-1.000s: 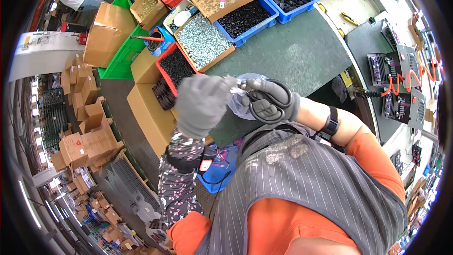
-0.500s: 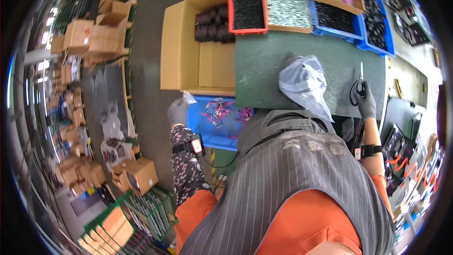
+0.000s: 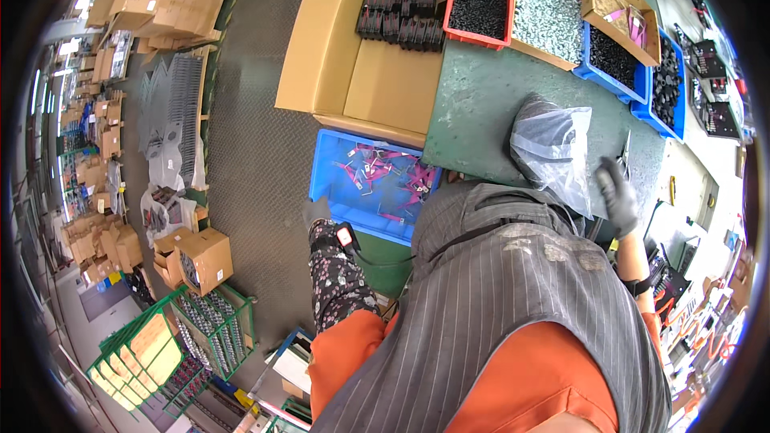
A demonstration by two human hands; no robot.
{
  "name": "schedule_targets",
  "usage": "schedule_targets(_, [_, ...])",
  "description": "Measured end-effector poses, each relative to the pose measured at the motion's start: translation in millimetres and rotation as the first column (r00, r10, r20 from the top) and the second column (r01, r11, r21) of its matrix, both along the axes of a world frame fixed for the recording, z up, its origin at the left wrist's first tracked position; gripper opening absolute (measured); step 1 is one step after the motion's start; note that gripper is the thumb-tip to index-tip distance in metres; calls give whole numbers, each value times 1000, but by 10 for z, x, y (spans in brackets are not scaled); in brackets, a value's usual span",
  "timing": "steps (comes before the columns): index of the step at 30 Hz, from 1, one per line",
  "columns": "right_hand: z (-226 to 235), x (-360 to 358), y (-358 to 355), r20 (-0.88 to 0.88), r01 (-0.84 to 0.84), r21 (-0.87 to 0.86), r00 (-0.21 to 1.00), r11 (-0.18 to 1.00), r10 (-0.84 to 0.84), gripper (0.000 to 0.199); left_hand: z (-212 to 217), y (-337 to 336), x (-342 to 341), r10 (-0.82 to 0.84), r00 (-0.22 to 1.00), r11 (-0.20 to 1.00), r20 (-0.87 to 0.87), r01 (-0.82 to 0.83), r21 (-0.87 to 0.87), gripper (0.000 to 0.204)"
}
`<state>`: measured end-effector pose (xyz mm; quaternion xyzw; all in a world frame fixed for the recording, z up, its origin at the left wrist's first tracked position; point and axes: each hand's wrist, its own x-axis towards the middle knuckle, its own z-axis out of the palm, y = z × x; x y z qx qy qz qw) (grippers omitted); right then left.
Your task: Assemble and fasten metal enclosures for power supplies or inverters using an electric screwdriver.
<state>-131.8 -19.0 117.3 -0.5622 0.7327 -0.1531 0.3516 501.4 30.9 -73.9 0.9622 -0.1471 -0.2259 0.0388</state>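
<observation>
My left hand [image 3: 318, 209], in a grey glove, is at the near left corner of a blue plastic bin [image 3: 353, 216]. Its fingers are mostly hidden, so whether they grip the rim cannot be told. Inside the bin lie several small pink-and-metal parts [image 3: 417, 180]. My right hand [image 3: 618, 199], gloved too, is over the near right part of the green table [image 3: 473, 112], holding nothing, fingers stretched out. Just beyond it lies a pair of scissors [image 3: 626, 151], its handles largely hidden by the hand. A clear plastic bag [image 3: 553, 152] with dark contents sits left of that hand.
A large open carton [image 3: 321, 56] holding rows of black parts [image 3: 401, 20] stands beyond the bin. Along the table's far side are a red bin [image 3: 510, 8], a carton of silvery pieces [image 3: 548, 16] and blue bins [image 3: 613, 60]. Stacked cartons [image 3: 148, 4] stand far left.
My right hand has let go of the scissors and come slightly nearer. My left hand has moved down the bin's left side; the clear plastic scrap at it no longer shows. The view has shifted.
</observation>
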Motion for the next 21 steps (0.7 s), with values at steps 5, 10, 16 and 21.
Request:
schedule_targets(5, [144,496,29,-172,-152,293,963,944,208,70,338,-642,-970,-319,818,928,-479,165,-335,42])
schedule_targets(10, [313,619,16,-246,-184,245,938,952,245,52,731,-1022,-1909,-638,431,770,-638,350,-534,33])
schedule_targets(16, [-31,487,32,-330,-320,227,864,920,381,32,804,-1368,-2704,-882,124,440,-454,559,-703,33])
schedule_targets(21, [134,485,-78,197,-135,-81,969,988,148,33,696,-1467,-3252,-867,63,475,-494,401,-783,41])
